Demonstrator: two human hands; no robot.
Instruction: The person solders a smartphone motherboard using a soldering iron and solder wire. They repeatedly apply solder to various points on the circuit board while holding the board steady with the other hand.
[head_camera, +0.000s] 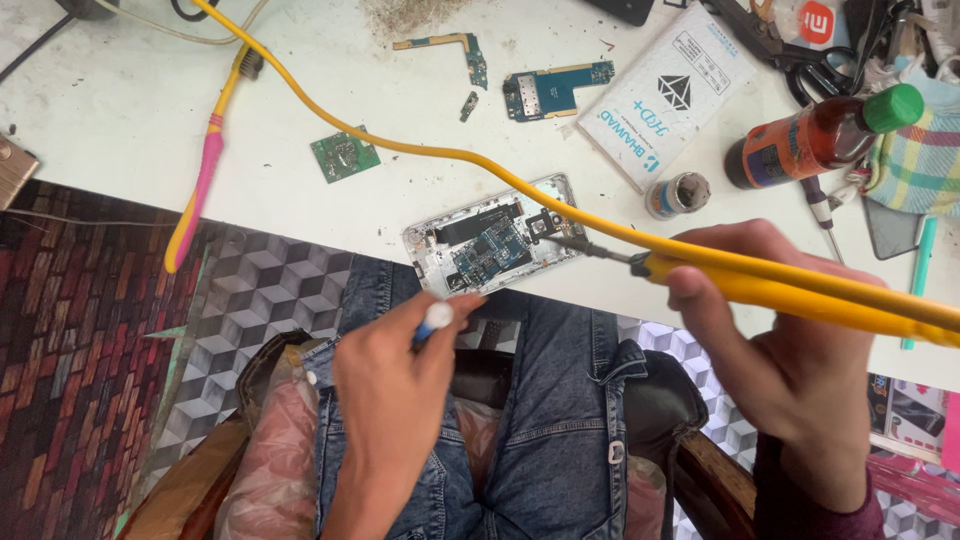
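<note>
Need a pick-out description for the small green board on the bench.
On the white table, look left of the opened phone, just under the yellow cable. The green circuit board is small, square and lies alone; the other loose boards are blue.

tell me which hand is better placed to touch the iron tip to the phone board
Right. The right hand holds the yellow iron, its tip already at the open phone. The left hand grips a small blue-white tool at the table edge.
</note>
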